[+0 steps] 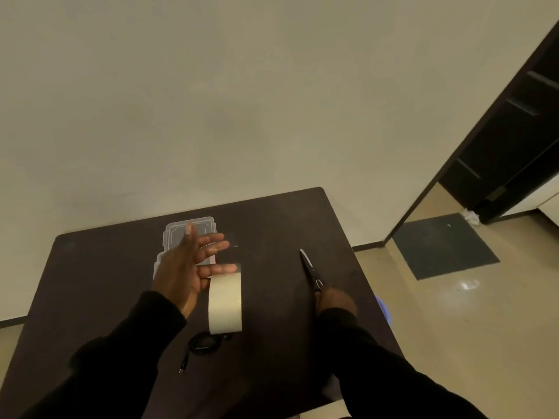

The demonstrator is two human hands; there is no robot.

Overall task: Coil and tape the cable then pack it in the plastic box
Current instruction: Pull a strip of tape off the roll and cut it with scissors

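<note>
My left hand (187,267) is raised over the dark table (90,282), palm turned right and fingers spread. A wide beige tape roll (225,300) shows edge-on just right of the palm. My little finger lies across its top, and I cannot tell whether they touch. The black cable (204,343) lies coiled below the roll, one plug end (183,365) trailing toward me. A clear plastic box (181,229) sits beyond my left hand, partly hidden by the fingers. My right hand (335,300) grips the handles of black scissors (310,269), whose blades point away along the table.
The table's right edge (363,267) runs close beside my right hand, with tan floor and a dark mat (444,246) past it. A plain wall stands behind the table and a dark door (514,140) stands open at the right.
</note>
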